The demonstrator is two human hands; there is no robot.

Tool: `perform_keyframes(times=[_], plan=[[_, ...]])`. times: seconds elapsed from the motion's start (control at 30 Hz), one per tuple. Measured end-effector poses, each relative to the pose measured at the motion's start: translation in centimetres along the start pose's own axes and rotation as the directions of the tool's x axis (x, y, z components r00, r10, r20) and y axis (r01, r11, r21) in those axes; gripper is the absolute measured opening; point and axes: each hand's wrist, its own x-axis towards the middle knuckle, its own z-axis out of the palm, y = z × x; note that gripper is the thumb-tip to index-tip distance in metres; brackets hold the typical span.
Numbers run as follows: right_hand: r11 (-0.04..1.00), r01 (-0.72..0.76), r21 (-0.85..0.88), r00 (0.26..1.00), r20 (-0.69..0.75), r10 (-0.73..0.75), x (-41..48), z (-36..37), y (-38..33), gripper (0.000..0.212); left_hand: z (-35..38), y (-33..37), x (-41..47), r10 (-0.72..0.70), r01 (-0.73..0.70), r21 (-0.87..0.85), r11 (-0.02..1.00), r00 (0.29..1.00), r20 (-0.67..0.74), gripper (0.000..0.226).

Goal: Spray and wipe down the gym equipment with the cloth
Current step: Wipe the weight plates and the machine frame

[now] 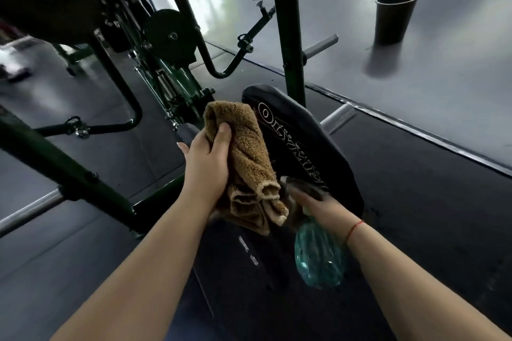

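Gripping a bunched brown cloth (243,147), the left hand (206,166) has its thumb pressed into the looped terry pile and its fingers curled round the far side. The cloth's hemmed corners hang in folds below the palm. It is held against the near edge of a black padded seat (327,152), smooth vinyl with rounded corners, tilted on the machine. White outlined lettering runs along the pad. It is seen at an angle and partly covered, so only a large O at the far end reads with any certainty.

The right hand (318,206), blurred, is clamped round the top of a translucent teal plastic spray bottle (318,257), whose ribbed, bulbous body hangs below the wrist, just beside the cloth. A red string (354,230) circles that wrist.

Dark green steel tubing (285,22) frames the machine over black rubber matting (415,202). A black tapered bin (393,16) stands well apart on glossy grey floor.
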Motion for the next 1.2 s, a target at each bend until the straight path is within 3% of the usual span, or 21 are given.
perform_keyframes(times=[0.1, 0.2, 0.3, 0.43, 0.5, 0.67, 0.83, 0.93, 1.03, 1.13, 1.2], plan=[[0.964, -0.071, -0.258, 0.984, 0.139, 0.11, 0.1, -0.3, 4.3, 0.038, 0.4, -0.4, 0.2, 0.068, -0.064, 0.163, 0.985, 0.998, -0.015, 0.03], [0.823, -0.143, -0.549, 0.967, 0.099, 0.234, -0.8, -0.7, 7.9, 0.054, 0.6, -1.2, 0.6, 0.133, -0.101, 0.374, 0.922, 0.989, -0.059, 0.039], [0.749, -0.239, -0.618, 0.959, -0.029, 0.283, -2.3, -1.0, 10.3, 0.063, 0.5, -1.6, 1.2, 0.139, -0.093, 0.423, 0.901, 0.987, -0.08, 0.045], [0.633, -0.222, -0.742, 0.955, -0.035, 0.294, -3.2, -1.1, 11.9, 0.07, 0.6, -1.5, 1.3, 0.172, -0.106, 0.458, 0.882, 0.98, -0.103, 0.045], [0.604, -0.207, -0.77, 0.947, -0.003, 0.321, -3.2, -1.0, 12.2, 0.068, 0.6, -1.7, 1.3, 0.183, -0.121, 0.455, 0.882, 0.979, -0.095, 0.051], [0.69, -0.222, -0.689, 0.951, 0.004, 0.31, -3.7, -0.9, 13.3, 0.052, 0.7, -1.7, 1.3, 0.199, -0.141, 0.436, 0.889, 0.976, -0.089, 0.067], [0.692, -0.238, -0.681, 0.961, -0.06, 0.272, -4.1, -1.1, 13.8, 0.009, 0.8, -1.6, 1.2, 0.219, -0.156, 0.459, 0.875, 0.972, -0.086, 0.066], [0.635, -0.278, -0.72, 0.95, -0.108, 0.294, -4.1, -1.4, 13.8, 0.016, 0.7, -1.7, 1.2, 0.218, -0.156, 0.469, 0.869, 0.973, -0.081, 0.06], [0.56, -0.319, -0.764, 0.93, -0.14, 0.339, -4.0, -2.0, 13.8, 0.006, 0.7, -1.7, 1.3, 0.204, -0.141, 0.475, 0.868, 0.975, -0.083, 0.062], [0.494, -0.279, -0.823, 0.929, -0.102, 0.355, -4.0, -2.1, 12.2, 0.026, 0.6, -1.6, 1.1, 0.193, -0.13, 0.496, 0.858, 0.978, -0.078, 0.058], [0.446, -0.202, -0.872, 0.925, -0.02, 0.38, -3.6, -1.8, 9.5, 0.026, 0.7, -1.2, 0.8, 0.174, -0.105, 0.516, 0.85, 0.981, -0.086, 0.054]])
